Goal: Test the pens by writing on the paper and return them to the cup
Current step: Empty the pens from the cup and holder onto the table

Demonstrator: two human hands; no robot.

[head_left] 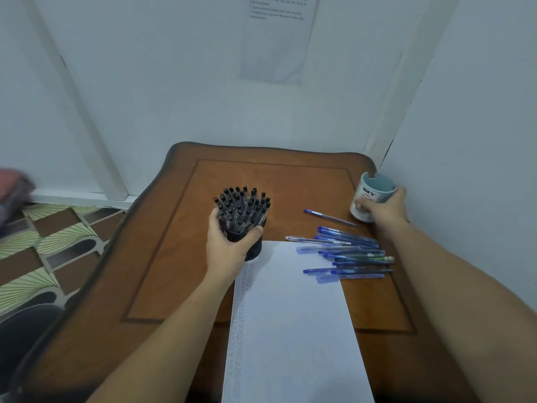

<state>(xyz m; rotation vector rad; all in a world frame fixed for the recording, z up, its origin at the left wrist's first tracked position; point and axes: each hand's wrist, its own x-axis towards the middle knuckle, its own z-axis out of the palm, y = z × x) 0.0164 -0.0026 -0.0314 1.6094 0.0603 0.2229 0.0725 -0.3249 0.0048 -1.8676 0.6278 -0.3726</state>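
Blue pens point(348, 251) lie loose by the paper point(293, 330).
Left hand point(229, 242) grips black cup point(254, 253), right hand point(383, 207) white cup point(369, 193); return pending.

It looks like a corner of a home room: a glossy brown wooden table with a scalloped edge point(174, 286) stands against pale painted walls point(174, 91), above green-and-brown patterned floor tiles point(55, 238), with a printed white paper notice point(276, 42) stuck on the wall.
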